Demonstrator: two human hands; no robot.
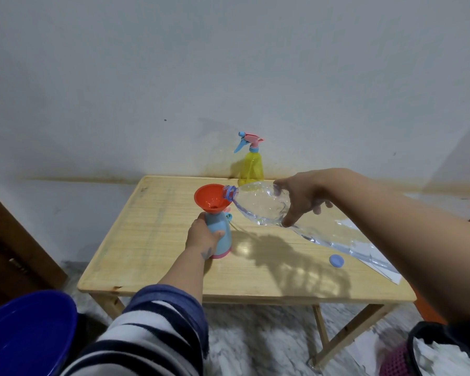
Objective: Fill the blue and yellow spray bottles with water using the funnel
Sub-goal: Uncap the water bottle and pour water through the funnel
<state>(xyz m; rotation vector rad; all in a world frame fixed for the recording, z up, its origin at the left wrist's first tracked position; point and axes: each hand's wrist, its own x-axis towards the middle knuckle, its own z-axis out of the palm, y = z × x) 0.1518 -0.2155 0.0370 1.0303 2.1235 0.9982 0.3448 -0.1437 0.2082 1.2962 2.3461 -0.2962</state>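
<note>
So I've got my left hand (205,234) wrapped tight around the blue bottle (219,234) to keep it planted on the table (152,240), with the orange funnel (212,198) sitting in its neck. My right hand (300,198) is clamped on the big clear water bottle (258,204), tipped so its mouth rests right on the funnel's rim. Trick here, I think, is to pour slow and keep the mouth over the funnel's hole, otherwise it backs up and slops over (ask me how I know). The yellow bottle (251,165) is behind the funnel by the wall, sprayer on, waiting its turn. The water bottle's cap (336,260) lies to the right of the blue bottle. No labels or writing I can read on anything.
</note>
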